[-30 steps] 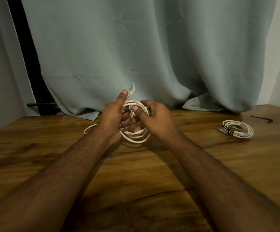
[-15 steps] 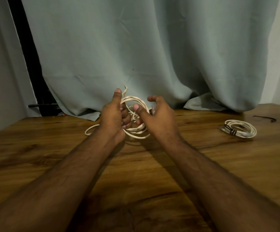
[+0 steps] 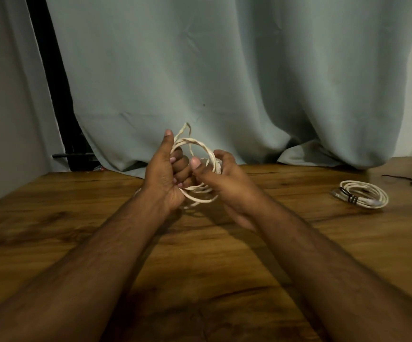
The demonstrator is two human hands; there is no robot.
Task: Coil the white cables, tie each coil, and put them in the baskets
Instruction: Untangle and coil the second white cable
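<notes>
A white cable point(image 3: 201, 145) is wound in loose loops held upright above the wooden table point(image 3: 200, 255), a little left of centre. My left hand point(image 3: 161, 175) grips the left side of the coil, thumb raised along it. My right hand point(image 3: 222, 180) holds the right side, thumb pressed near the middle. One cable end sticks up above the coil. A second white cable coil point(image 3: 362, 197), bound with a dark tie, lies flat on the table at the right. No basket is in view.
A loose dark tie point(image 3: 401, 179) lies on the table behind the tied coil. A grey-green curtain point(image 3: 224, 70) hangs along the table's far edge. A dark frame point(image 3: 52, 82) stands at the back left.
The loose loop that trailed to the left on the table has been drawn into the coil. My right hand's fingers, open half a second ago, have closed on the coil again.
</notes>
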